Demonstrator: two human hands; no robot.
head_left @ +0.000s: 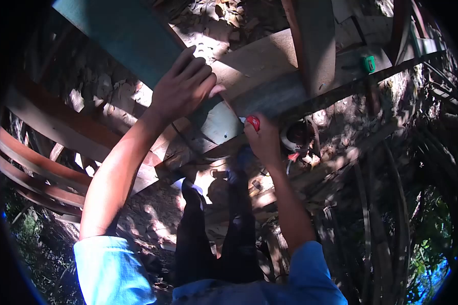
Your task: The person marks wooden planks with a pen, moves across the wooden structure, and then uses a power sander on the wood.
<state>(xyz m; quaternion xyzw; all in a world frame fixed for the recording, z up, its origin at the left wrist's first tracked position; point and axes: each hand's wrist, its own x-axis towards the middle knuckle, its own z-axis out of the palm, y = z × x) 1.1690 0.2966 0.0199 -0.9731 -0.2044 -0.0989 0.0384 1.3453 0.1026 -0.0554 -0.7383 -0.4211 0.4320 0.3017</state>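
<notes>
Right hand (264, 138), closed around the red tool (253, 122), its tip beside the white piece (222, 123); left hand (183, 90) empty.

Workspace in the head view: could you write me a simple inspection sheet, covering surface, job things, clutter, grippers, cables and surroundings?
Surface: a tan flat board beside a dark grey flat board, patchy with sun and shadow
Job's things: small red object in the right hand; pale, rounded flat piece near it
Clutter: small bright green boxy item at upper right; white ring-shaped item beyond the right hand; curved reddish-brown strips at left
Grippers: no robot; bare left hand raised, fingers loosely bent; right hand closed on the red object
Cables: nothing seen for certain
Surroundings: dry leaves and green plants, outdoors by the look
</notes>
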